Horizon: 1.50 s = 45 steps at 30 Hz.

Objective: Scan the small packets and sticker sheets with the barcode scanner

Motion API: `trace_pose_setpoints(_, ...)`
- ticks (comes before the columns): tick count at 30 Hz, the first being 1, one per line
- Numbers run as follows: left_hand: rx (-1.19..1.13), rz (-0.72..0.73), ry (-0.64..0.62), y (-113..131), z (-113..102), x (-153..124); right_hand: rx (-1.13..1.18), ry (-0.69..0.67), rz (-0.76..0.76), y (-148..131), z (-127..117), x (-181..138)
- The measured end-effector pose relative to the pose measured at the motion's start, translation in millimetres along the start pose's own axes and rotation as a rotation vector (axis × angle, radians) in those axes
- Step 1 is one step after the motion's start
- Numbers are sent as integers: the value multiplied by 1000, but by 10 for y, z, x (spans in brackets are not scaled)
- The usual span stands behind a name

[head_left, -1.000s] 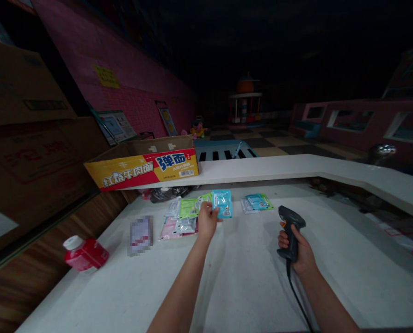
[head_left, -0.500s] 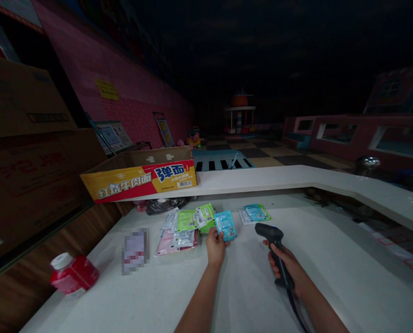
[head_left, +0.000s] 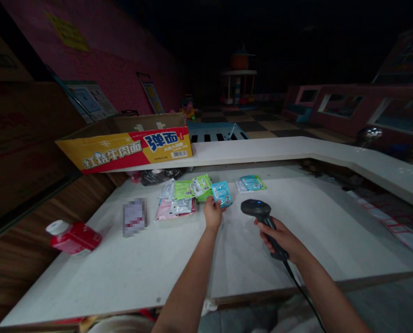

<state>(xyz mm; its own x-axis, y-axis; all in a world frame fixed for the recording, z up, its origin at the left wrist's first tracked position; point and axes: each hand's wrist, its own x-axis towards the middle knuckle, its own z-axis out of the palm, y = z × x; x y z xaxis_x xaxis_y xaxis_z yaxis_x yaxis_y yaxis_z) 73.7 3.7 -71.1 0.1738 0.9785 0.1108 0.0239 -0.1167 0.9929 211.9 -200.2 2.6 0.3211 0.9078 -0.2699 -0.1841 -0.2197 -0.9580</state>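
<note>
My left hand (head_left: pixel 212 214) pinches a small blue packet (head_left: pixel 222 194) by its lower edge and holds it just above the white counter (head_left: pixel 178 259). My right hand (head_left: pixel 279 237) is wrapped round the grip of a black barcode scanner (head_left: pixel 259 214), whose head points left toward the packet. A cable (head_left: pixel 305 296) runs from the scanner back along my arm. Left of the blue packet lies a loose pile of green, pink and white packets (head_left: pixel 183 198). A second small pile of blue and green packets (head_left: pixel 250 183) lies farther back on the right.
An open yellow-and-red noodle carton (head_left: pixel 126 148) stands on the raised white ledge (head_left: pixel 296 152) behind the counter. A red bottle (head_left: pixel 73 236) lies on its side at the left edge. A blurred card (head_left: pixel 134 217) and a dark bag (head_left: pixel 161 175) are nearby. The room beyond is dark.
My left hand has drawn the blue packet off the pile and nearer to me. My right hand has tipped the scanner from upright to pointing left, closer to the packet. The camera has tilted down.
</note>
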Motion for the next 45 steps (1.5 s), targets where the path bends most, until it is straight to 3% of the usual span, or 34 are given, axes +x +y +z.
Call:
trace_pose_setpoints(9,5,88,74,-63,15,28,6,-25,29,-46,-21,-34)
trace_pose_setpoints(16,-121,24,2,-54,6,16,98,-36,18,-35,-84,55)
trace_pose_setpoints(23,-194,-10,-48,-4,-11,30,512,-12,-37,7,-345,487)
trace_pose_setpoints(31,-206,-9,-51,28,-3,11,926,-81,-111,270,-589,772)
trace_pose_setpoints(35,-208,-42,-51,34,132,122,1017,-98,-79,328,-631,859)
trace_pose_setpoints(39,-223,-123,-35,62,405,347,1063,-108,-61,334,-643,913)
trace_pose_setpoints(45,3,-178,36,78,756,664,1109,-127,-62,336,-630,916)
